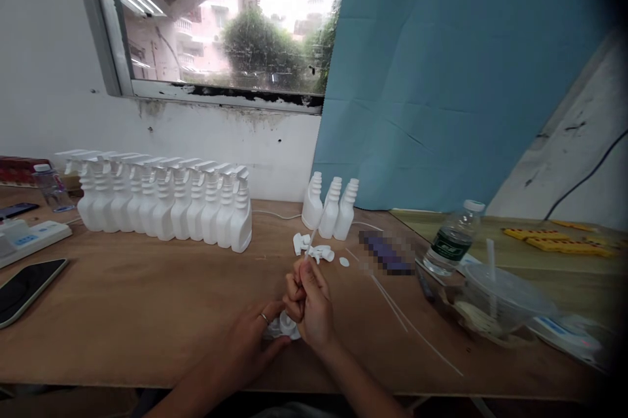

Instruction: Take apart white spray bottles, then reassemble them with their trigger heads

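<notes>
My left hand, with a ring on one finger, is curled low around a white plastic piece that looks like a spray head, resting near the table's front edge. Just right of it and slightly above, my right hand is closed in a fist around a thin white tube that sticks up from the top of the fist. Beyond the fist lie loose white trigger spray heads and a small white cap-like piece. Behind those, three white bottles stand without spray heads.
A row of white spray bottles with heads on stands at the back left. More thin tubes lie to the right. Phones and a power strip sit left. A water bottle and a lidded bowl are right.
</notes>
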`<state>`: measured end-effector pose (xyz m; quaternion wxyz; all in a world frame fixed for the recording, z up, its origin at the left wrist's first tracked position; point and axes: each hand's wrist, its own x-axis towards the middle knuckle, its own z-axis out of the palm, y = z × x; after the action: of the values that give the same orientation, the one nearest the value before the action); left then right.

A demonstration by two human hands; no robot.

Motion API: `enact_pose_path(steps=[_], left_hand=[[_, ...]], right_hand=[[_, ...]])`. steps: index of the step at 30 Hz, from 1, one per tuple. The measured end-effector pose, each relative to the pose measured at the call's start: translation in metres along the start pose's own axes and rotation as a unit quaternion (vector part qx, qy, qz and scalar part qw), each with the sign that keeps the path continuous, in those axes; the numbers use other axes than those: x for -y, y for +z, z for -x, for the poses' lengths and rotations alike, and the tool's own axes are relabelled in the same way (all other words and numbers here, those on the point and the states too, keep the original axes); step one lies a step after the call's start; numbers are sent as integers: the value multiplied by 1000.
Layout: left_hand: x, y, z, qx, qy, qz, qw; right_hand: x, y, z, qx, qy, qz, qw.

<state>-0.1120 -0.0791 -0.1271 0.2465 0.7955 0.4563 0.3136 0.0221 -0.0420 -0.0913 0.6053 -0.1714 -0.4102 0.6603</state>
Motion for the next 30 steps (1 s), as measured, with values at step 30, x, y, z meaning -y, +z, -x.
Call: enact_pose_path(steps=[30], left_hand=[[10,3,3,5,-5,45,999]], right_hand=[[20,-23,14,112,26,182,977]])
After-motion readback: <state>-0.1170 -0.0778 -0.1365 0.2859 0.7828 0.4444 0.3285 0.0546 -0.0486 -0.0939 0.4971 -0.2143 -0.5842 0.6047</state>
